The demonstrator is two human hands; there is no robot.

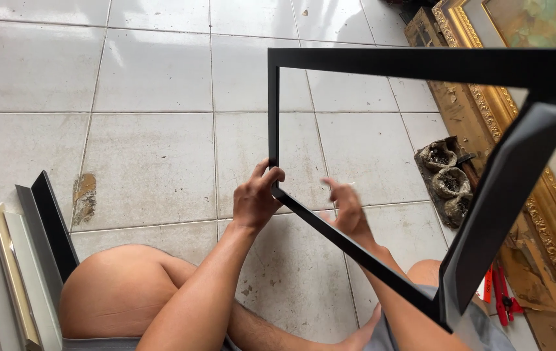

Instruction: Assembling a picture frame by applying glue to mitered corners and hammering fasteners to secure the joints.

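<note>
— Right now, where is the frame, and what have you got hold of?

— Your left hand [256,198] is closed around the lower left corner of the black picture frame [356,65], thumb on top, fingers curled behind the joint. The frame is up off the tiled floor [148,149], tilted toward you over your crossed legs, with its right side looming close to the camera.

— And your right hand [348,211]?

— It's blurred. It sits just above the lower rail, fingers half open, and I can't tell whether they press the rail or hover beside it.

— How would you handle this well?

— I'd judge the corner joint is what matters: keep your left grip snug on it so the mitre doesn't twist, and support the lower rail with your right. Mind the moulding offcuts [25,260] by your knee and the gilded frame [486,104] on your right.
</note>
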